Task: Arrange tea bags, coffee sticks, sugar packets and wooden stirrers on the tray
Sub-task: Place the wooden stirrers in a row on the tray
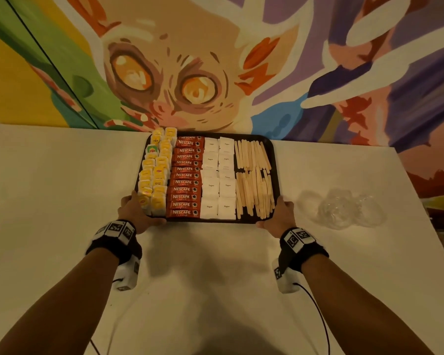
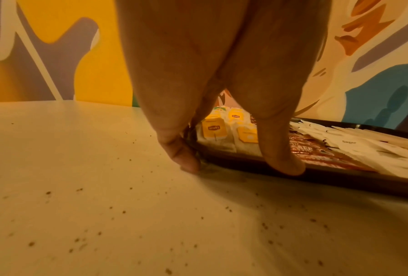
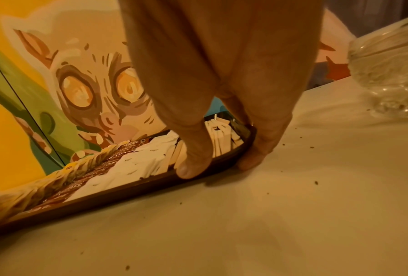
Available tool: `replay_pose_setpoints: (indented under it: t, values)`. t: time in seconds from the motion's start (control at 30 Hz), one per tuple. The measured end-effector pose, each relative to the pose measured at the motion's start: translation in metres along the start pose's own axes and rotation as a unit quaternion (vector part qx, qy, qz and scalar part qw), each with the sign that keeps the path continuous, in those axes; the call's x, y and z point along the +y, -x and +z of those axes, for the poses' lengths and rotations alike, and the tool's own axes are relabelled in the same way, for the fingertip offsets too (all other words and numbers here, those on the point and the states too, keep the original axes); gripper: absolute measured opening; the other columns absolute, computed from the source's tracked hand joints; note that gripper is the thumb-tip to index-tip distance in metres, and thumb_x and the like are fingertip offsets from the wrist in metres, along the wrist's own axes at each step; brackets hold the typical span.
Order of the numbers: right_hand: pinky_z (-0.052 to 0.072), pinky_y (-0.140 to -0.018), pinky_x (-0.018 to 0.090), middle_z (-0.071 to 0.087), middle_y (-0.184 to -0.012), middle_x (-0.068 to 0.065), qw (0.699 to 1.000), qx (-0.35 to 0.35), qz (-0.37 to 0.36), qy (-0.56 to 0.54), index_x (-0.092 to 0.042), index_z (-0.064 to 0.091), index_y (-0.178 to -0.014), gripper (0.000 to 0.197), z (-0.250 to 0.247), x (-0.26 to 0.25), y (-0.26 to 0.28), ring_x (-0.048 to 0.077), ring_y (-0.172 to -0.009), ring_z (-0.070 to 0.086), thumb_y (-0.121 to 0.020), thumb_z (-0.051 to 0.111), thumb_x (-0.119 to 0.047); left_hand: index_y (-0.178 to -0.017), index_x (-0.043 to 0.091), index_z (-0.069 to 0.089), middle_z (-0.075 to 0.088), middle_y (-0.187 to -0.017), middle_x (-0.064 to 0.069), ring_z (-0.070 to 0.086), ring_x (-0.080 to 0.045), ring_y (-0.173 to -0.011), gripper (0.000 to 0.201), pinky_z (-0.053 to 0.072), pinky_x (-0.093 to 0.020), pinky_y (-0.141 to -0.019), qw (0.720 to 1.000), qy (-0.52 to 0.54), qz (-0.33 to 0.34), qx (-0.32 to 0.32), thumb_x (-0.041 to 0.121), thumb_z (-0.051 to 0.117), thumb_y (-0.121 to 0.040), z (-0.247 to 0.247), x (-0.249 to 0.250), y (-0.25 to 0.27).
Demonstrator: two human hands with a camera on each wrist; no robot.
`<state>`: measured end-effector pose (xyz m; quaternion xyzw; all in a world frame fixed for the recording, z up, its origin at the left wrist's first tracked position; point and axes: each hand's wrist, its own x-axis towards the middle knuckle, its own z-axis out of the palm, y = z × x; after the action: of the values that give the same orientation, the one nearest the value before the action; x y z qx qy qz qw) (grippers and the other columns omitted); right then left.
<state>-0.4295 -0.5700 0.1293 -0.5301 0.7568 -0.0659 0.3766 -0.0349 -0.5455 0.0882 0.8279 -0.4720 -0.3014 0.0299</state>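
Pinching the dark rectangular plastic tray (image 1: 271, 149) at its 7 and 5 o'clock corners, left hand (image 1: 136, 211) and right hand (image 1: 280, 213) should slide it level, evenly.

Both hands cover the tray's (image 1: 272, 149) near corners; tea bag (image 1: 154, 172) labels beside the left hand (image 1: 136, 211) are mostly unreadable.
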Motion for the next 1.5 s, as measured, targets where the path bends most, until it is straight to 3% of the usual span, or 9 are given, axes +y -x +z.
replay_pose_setpoints:
  t: [0.43, 0.53, 0.6, 0.83, 0.9, 0.97, 1.07, 1.23, 1.5]
  values:
    - [0.035, -0.115, 0.043, 0.018, -0.151, 0.02, 0.999, 0.0, 0.019, 0.037, -0.004, 0.005, -0.154, 0.115, 0.0, -0.016, -0.001, 0.037, -0.137, 0.033, -0.073, 0.086, -0.018, -0.148, 0.02, 0.022, 0.037, -0.143, -0.01, 0.035, -0.035, -0.131, 0.135, 0.036, -0.049, -0.109, 1.0, -0.005, 0.017, -0.002, 0.068, 0.084, -0.038, -0.012, 0.012, 0.0]
    - [0.035, -0.114, 0.044, 0.02, -0.15, 0.02, 0.999, 0.006, 0.02, 0.048, -0.005, 0.008, -0.154, 0.112, -0.001, -0.017, 0.003, 0.038, -0.137, 0.034, -0.074, 0.085, -0.02, -0.148, 0.022, 0.021, 0.039, -0.142, -0.009, 0.037, -0.035, -0.13, 0.143, 0.036, -0.05, -0.108, 1.0, -0.008, 0.002, -0.001, 0.082, 0.074, -0.029, -0.006, 0.003, -0.007]
    - [0.037, -0.112, 0.045, 0.025, -0.147, 0.02, 0.998, 0.014, 0.021, 0.049, -0.006, 0.016, -0.152, 0.105, -0.002, -0.017, 0.006, 0.038, -0.134, 0.036, -0.074, 0.085, -0.023, -0.148, 0.022, 0.021, 0.039, -0.143, -0.009, 0.037, -0.035, -0.131, 0.144, 0.037, -0.052, -0.108, 1.0, -0.009, 0.005, 0.005, 0.085, 0.071, -0.029, -0.007, 0.003, -0.006]
    - [0.038, -0.107, 0.04, 0.034, -0.139, 0.014, 0.997, 0.071, -0.032, -0.008, -0.013, 0.04, -0.142, 0.063, -0.005, 0.003, 0.037, 0.034, -0.126, 0.042, -0.087, 0.07, -0.023, -0.153, 0.021, 0.007, 0.017, -0.155, -0.015, 0.017, -0.039, -0.14, 0.129, 0.019, -0.054, -0.113, 0.996, 0.056, 0.011, 0.074, 0.05, 0.088, -0.058, -0.028, 0.032, 0.049]
    - [0.042, -0.106, 0.034, 0.04, -0.136, 0.01, 0.992, 0.088, -0.081, -0.045, -0.013, 0.048, -0.137, 0.05, -0.011, 0.015, 0.05, 0.029, -0.123, 0.048, -0.09, 0.066, -0.014, -0.151, 0.02, 0.018, 0.024, -0.152, -0.016, 0.022, -0.04, -0.137, 0.114, 0.023, -0.054, -0.111, 0.985, 0.107, 0.035, 0.129, 0.043, 0.087, -0.063, -0.028, 0.046, 0.063]
    - [0.048, -0.087, 0.018, 0.052, -0.122, 0.003, 0.983, 0.103, -0.129, -0.08, -0.018, 0.06, -0.121, 0.034, -0.02, 0.029, 0.063, 0.02, -0.105, 0.059, -0.09, 0.065, -0.007, -0.145, 0.015, 0.034, 0.037, -0.145, -0.018, 0.033, -0.039, -0.133, 0.097, 0.027, -0.051, -0.111, 0.969, 0.163, 0.092, 0.159, 0.038, 0.085, -0.066, -0.026, 0.069, 0.079]
    - [0.047, -0.067, 0.008, 0.066, -0.108, -0.002, 0.973, 0.13, -0.156, -0.114, -0.025, 0.065, -0.101, 0.024, -0.041, 0.052, 0.078, 0.008, -0.081, 0.063, -0.09, 0.064, -0.003, -0.132, 0.013, 0.049, 0.053, -0.132, -0.013, 0.051, -0.031, -0.12, 0.065, 0.043, -0.046, -0.102, 0.951, 0.196, 0.211, 0.11, 0.021, 0.08, -0.075, -0.014, 0.112, 0.103]
    - [0.052, -0.066, 0.017, 0.068, -0.107, -0.004, 0.959, 0.187, -0.127, -0.171, -0.031, 0.065, -0.098, 0.031, -0.089, 0.1, 0.087, 0.013, -0.082, 0.065, -0.086, 0.069, -0.003, -0.125, 0.021, 0.055, 0.054, -0.125, -0.001, 0.052, -0.013, -0.101, 0.054, 0.048, -0.03, -0.087, 0.932, 0.191, 0.307, 0.014, 0.016, 0.078, -0.077, 0.024, 0.19, 0.141]
    - [0.049, -0.091, 0.033, 0.038, -0.126, 0.002, 0.962, 0.201, -0.036, -0.181, -0.019, 0.036, -0.143, 0.087, -0.164, 0.17, 0.051, 0.022, -0.102, 0.054, -0.072, 0.086, -0.02, -0.144, 0.029, 0.035, 0.04, -0.142, 0.003, 0.041, -0.016, -0.128, 0.084, 0.037, -0.03, -0.105, 0.918, 0.098, 0.364, -0.124, 0.039, 0.08, -0.074, 0.109, 0.311, 0.194]
